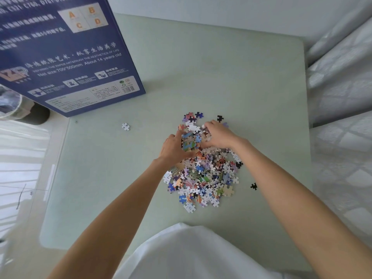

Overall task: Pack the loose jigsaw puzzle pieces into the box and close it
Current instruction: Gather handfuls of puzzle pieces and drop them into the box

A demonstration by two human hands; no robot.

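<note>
A heap of loose jigsaw pieces [205, 176] lies in the middle of the pale green table [231, 77]. My left hand [174, 148] and my right hand [218, 135] are cupped round a clump of pieces at the heap's far end, fingers curled into it from both sides. The blue puzzle box [66, 55] stands at the far left, its printed back face toward me; I cannot tell whether it is open. Single pieces lie apart: a white one [125, 126] to the left, black ones at the far side [220, 118] and on the right [254, 186].
White bedding [342, 101] runs along the table's right edge. A clear plastic bag [10, 103] and a dark round object [39, 114] sit off the table at the left. My white shirt [191, 252] fills the near edge.
</note>
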